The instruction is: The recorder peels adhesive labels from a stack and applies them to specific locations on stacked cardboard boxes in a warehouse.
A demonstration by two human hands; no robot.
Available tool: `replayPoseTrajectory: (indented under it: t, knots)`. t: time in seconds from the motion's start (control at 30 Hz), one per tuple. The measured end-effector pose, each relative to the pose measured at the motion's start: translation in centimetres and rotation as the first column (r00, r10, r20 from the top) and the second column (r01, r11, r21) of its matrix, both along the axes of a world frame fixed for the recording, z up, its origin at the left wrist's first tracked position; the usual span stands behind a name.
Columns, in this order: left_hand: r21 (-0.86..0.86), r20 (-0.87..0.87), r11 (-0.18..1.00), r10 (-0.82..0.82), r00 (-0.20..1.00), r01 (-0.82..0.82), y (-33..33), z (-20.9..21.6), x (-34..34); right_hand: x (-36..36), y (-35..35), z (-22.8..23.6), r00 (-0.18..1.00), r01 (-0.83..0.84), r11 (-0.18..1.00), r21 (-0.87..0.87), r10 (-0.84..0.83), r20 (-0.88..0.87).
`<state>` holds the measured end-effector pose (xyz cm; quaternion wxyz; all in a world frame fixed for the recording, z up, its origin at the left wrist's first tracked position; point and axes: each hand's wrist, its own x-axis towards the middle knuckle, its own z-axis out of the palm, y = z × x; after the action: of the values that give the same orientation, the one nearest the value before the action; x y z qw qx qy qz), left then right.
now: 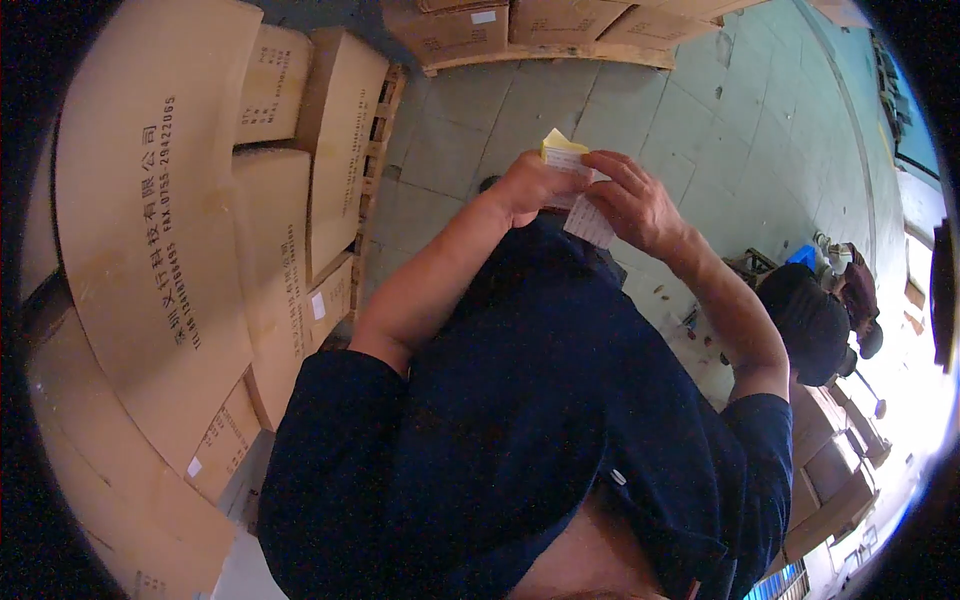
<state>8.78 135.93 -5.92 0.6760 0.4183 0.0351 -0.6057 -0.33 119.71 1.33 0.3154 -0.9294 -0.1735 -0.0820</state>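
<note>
Out in front of my body, both hands meet at some printed paper slips that look like label sheets. My left hand [533,188] is closed on the near side of a small folded label sheet [563,153], white with print and a yellow edge sticking up. My right hand [642,205] pinches at the same paper, its fingers bent over the top. Below the right fingers hangs a white printed label strip [590,223]. The fingers partly cover where the sheet and the strip join, so I cannot tell whether they are one piece.
Large brown cartons [160,200] are stacked close on my left, beside a wooden pallet [378,150]. More cartons [565,22] stand on a pallet ahead. Grey floor tiles [620,100] lie between. To the right are a black rounded thing [805,320] and cartons [835,480].
</note>
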Motion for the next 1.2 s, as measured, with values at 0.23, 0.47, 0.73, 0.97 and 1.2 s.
replayPoseTrajectory:
  t: [0.23,0.47,0.73,0.97,1.2]
  knots:
    - [0.288,0.24,0.938,0.125,0.963,-0.194,-1.1,-4.6,1.3,-0.3,-1.7,-1.0,0.976,0.217,0.95,0.223,-0.216,-0.027]
    - [0.442,0.63,0.737,0.151,0.762,-0.512,-1.6,-10.7,4.6,3.8,-10.3,-7.9,0.692,0.718,0.545,0.433,-0.625,-0.361]
    - [0.492,0.759,0.765,-0.143,0.636,-0.415,-12.5,-17.1,6.9,13.9,-24.0,-27.9,0.696,0.718,0.554,0.422,-0.595,-0.403]
    - [0.342,0.917,0.86,-0.216,0.337,-0.379,-24.8,-29.7,14.4,22.0,-29.4,-42.4,0.736,0.676,0.665,0.318,-0.632,-0.243]
    - [0.374,0.898,0.904,-0.297,0.325,-0.208,-30.3,-32.6,20.4,24.4,-29.9,-44.4,0.67,0.742,0.62,0.254,-0.692,-0.268]
